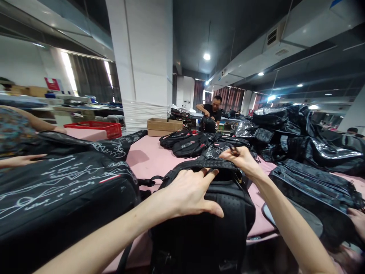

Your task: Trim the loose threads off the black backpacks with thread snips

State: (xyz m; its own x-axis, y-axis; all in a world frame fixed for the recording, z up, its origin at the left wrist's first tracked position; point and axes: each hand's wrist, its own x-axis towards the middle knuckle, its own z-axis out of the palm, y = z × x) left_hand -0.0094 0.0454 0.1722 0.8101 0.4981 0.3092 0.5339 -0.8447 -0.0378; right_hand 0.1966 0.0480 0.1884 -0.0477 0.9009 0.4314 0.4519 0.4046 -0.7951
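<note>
The workroom held a long pink table (148, 156) running past a white pillar (142, 64), with a cardboard box (164, 126) near its far end.

Head view: a black backpack (211, 224) stood upright at the near table edge, back panel facing the camera. The left hand (188, 194) lay flat on that panel, fingers spread. The right hand (242, 160) pinched a small dark tab (235, 152) at the bag's top, possibly a zipper pull; the blur prevented confirmation. The top seam appeared parted, so closure looked unfinished. A printed backpack (62, 190) crowded the left side, another bag (310, 186) the right. Bare table beyond offered open room. A wrapped pile (299, 133) filled the far right.
</note>
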